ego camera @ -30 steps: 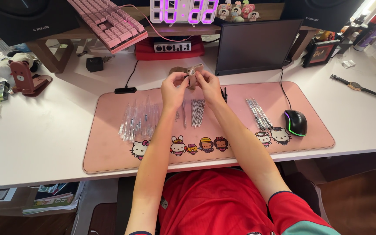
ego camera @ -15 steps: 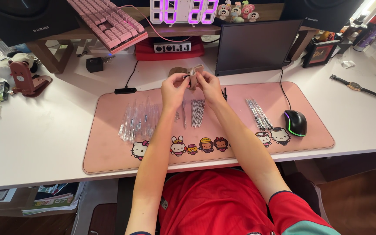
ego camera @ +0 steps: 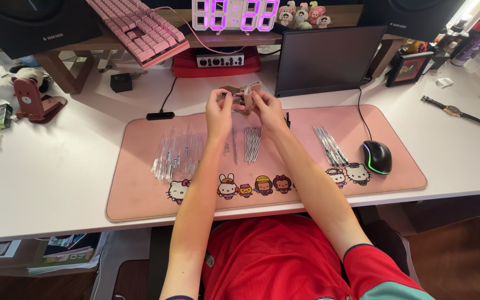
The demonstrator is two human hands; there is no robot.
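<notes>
A small tan, soft pouch-like object (ego camera: 244, 95) is held raised above the far edge of the pink rectangular desk mat printed with cartoon characters (ego camera: 140, 189), directly ahead of the torso and roughly on the body's midline. Its long axis is seen running left to right, tilted slightly upward toward the right. It is gripped at both ends: the left hand (ego camera: 218, 111) is closed narrowly on the left end, where a thin dark part shows, and the right hand (ego camera: 269, 109) is pinched on the right, upper end. Neither hand is nearer; both are in contact. What the object is exactly cannot be told.

Below the hands, a bundle of thin silver-grey metal rods (ego camera: 252, 143) is laid on the mat with long axes running away from the body. A spread of clear slender plastic sleeves (ego camera: 178, 156) is placed to the left, and a second group of thin clear and grey sticks (ego camera: 330, 145) lies to the right, angled. A black computer mouse with a green light strip (ego camera: 377, 156) rests just beside that group. A dark upright screen (ego camera: 329, 60) stands behind the hands.
</notes>
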